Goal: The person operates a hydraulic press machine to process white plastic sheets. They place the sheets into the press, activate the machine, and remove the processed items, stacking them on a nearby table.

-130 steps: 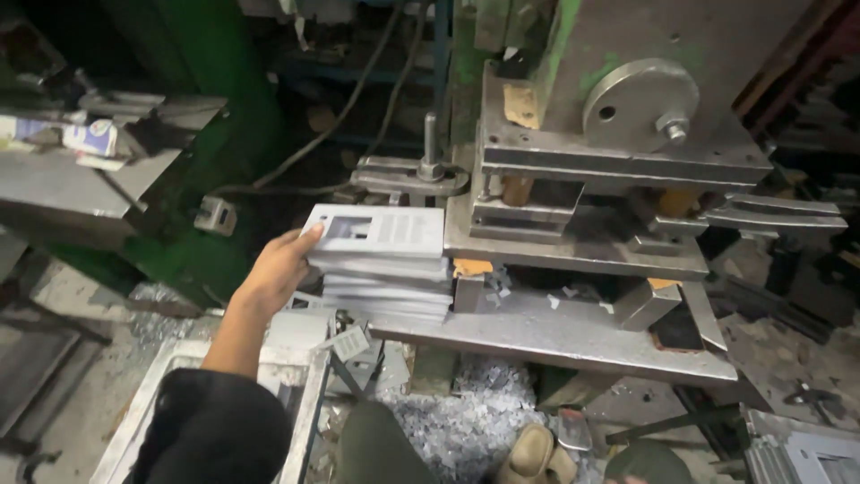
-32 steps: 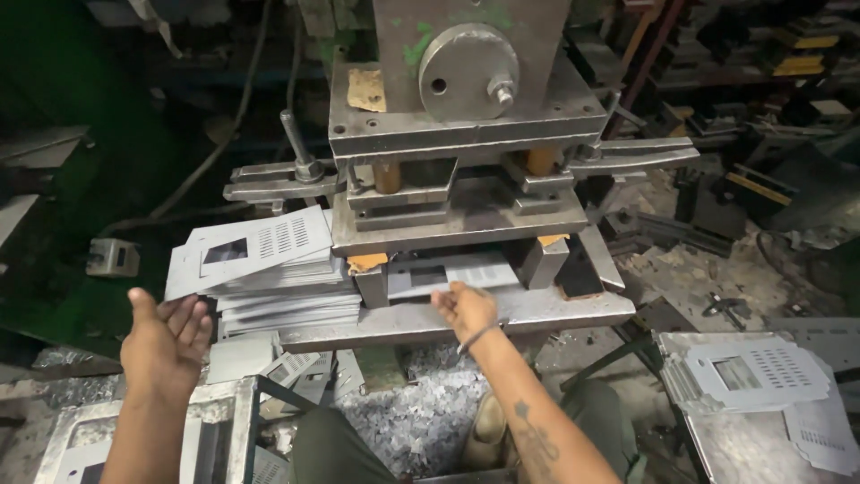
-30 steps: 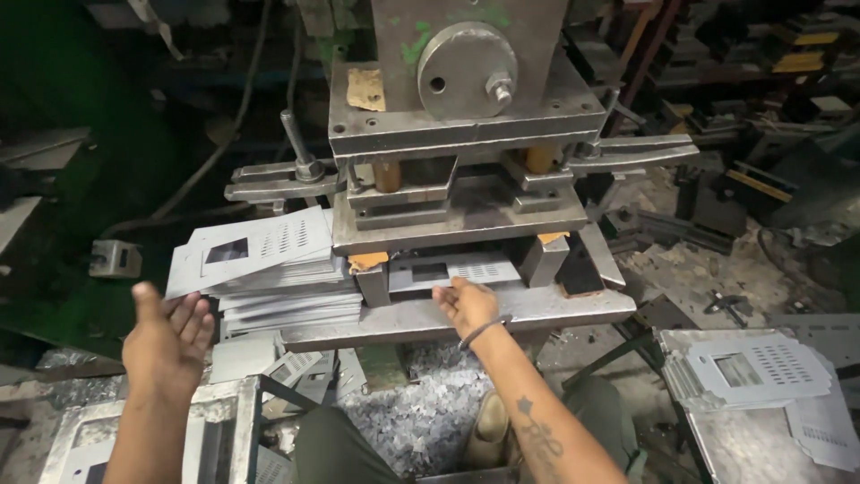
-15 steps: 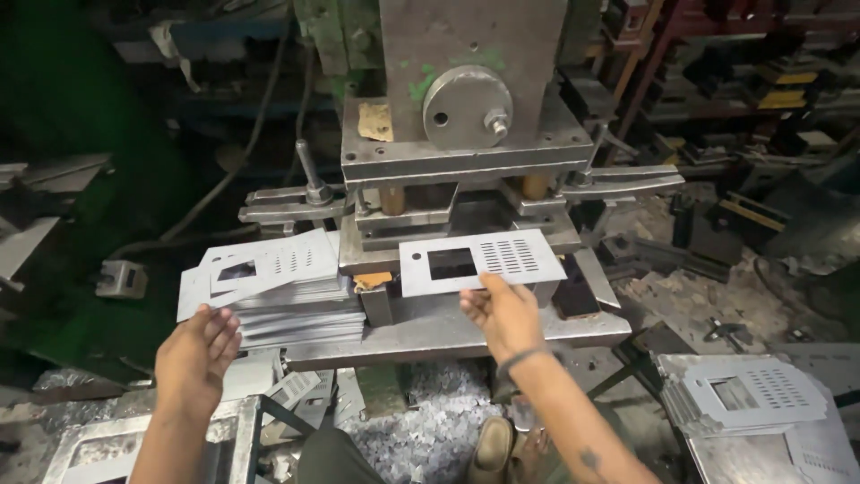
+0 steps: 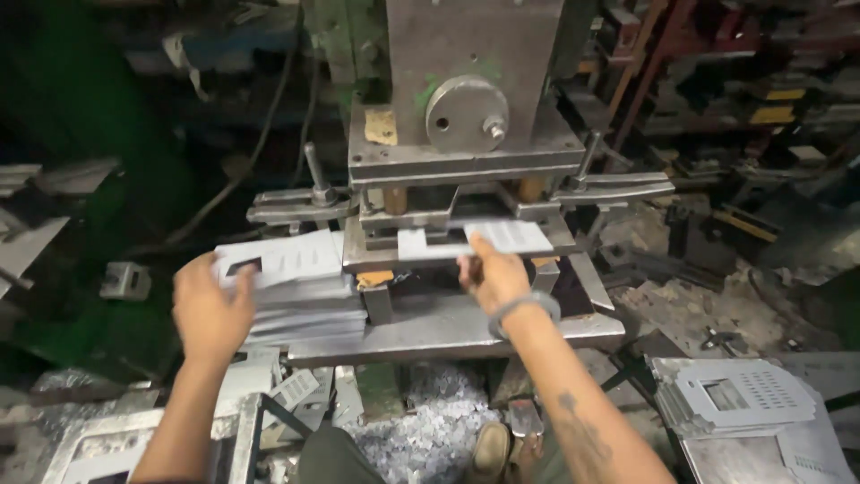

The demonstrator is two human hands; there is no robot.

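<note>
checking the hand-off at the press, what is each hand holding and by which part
The right hand holds a punched metal sheet by its near edge, at the die. The left hand rests on the stack of sheets, near its left end; grip unclear.

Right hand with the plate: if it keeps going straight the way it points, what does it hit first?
Probably the press's die opening. The right hand points up and away, its punched plate already at the slot. Depth is unclear.

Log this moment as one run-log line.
left hand: on sheet stack | right hand: holds punched sheet at press die | finished sheets: lower right
</note>
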